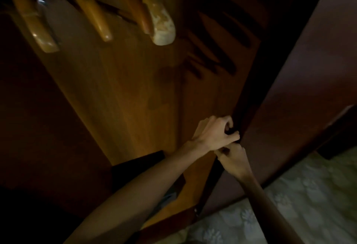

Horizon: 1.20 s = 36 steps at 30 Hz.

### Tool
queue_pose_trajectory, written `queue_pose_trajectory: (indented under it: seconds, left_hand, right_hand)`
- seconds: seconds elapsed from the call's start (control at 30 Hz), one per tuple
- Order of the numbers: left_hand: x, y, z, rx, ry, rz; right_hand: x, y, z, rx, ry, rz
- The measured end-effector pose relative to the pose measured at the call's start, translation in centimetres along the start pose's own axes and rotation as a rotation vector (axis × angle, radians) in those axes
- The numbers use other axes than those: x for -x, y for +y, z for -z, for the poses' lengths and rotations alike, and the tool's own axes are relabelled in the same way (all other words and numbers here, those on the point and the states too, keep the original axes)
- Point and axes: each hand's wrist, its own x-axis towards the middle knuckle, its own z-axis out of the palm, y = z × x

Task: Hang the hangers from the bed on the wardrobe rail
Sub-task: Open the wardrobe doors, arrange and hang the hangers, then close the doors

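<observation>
Four smooth, glossy honey-coloured wooden hangers (92, 10) hang at the top of the open wardrobe, their rounded ends pointing down; the rightmost one (163, 27) has a pale, chipped and worn tip. The rail itself is out of sight above them. Behind the hangers, the wardrobe's warm brown wooden back panel (135, 89) shows straight vertical grain and carries the hangers' dark shadows to their right.

Well below the hangers, both hands meet at the dark front edge of the wardrobe door (289, 89), a flat reddish-brown panel swung outward. The left hand (214, 133) is curled tight with its fingers pinched on that edge; the right hand (234, 158) is clenched just beneath it, touching it, also at the edge. Neither holds a hanger.

Below the door, at the lower right, lies pale quilted bedding with a faint flower pattern (289, 195). The space beneath the hangers inside the wardrobe is open.
</observation>
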Motion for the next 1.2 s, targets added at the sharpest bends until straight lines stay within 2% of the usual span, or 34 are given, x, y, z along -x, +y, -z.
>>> queue_pose_trajectory:
  seconds: [0.1,0.3,0.67,1.0,1.2]
  left_hand:
    - [-0.5,0.0,-0.5,-0.013,0.039,0.026]
    - [-0.9,-0.7,-1.3,-0.094,0.106,-0.006]
    - [-0.7,-0.1,-1.3,-0.103,0.088,-0.038]
    - [-0.2,-0.6,-1.3,-0.112,0.154,-0.032]
    - [0.9,-1.8,-0.5,-0.084,0.137,-0.004]
  right_hand:
    - [0.4,0.6,0.4,-0.002,0.040,0.044]
    - [0.4,0.5,-0.4,-0.028,0.098,0.014]
    - [0.0,0.1,-0.6,-0.039,0.041,-0.037]
    - [0.1,0.7,-0.2,-0.014,0.034,-0.016]
    - [0.1,1.3,0.0,0.163,0.036,-0.067]
